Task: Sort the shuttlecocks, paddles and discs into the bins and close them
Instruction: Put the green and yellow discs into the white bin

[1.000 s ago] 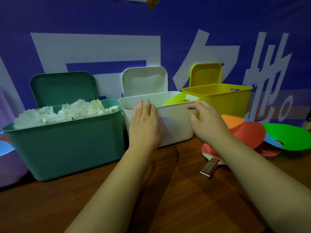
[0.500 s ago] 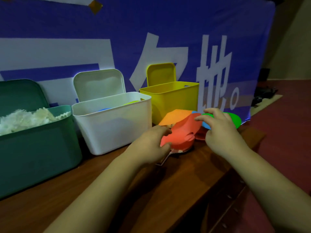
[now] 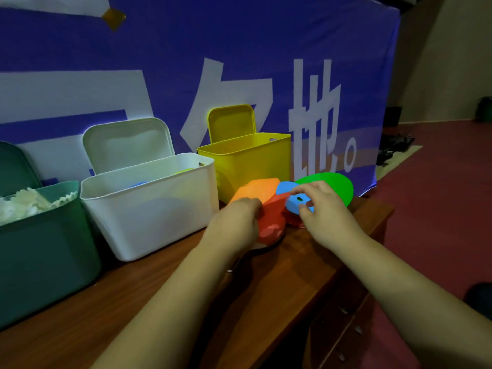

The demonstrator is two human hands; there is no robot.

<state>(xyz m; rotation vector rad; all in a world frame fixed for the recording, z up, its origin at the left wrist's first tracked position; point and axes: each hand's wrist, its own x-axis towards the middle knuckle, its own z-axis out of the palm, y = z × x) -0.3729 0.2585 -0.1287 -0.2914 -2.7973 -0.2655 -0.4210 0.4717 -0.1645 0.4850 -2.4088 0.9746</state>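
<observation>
Blue disc [image 3: 291, 205] in right hand [image 3: 327, 211] pinch

A blue banner [image 3: 239, 62] with white characters hangs behind the wooden table [image 3: 306, 267]; dark red floor [image 3: 439, 209].

Subject: one person, visible from the head camera as two arms only.

Left hand [image 3: 234, 222] and left forearm [image 3: 173, 302]: bare along the whole visible length, from the knuckles to the lower frame edge.

Right hand [image 3: 327, 211] and right forearm [image 3: 412, 283]: likewise bare, from the fingertips to the right frame edge.

Fingers on both hands are rounded in outline. The nails are too dim and blurred to assess. The forearms are smooth in outline and appear broader towards the camera. Light is low and bluish, so fine surface detail on either hand cannot be made out. Any clothing lies outside the frame.
</observation>
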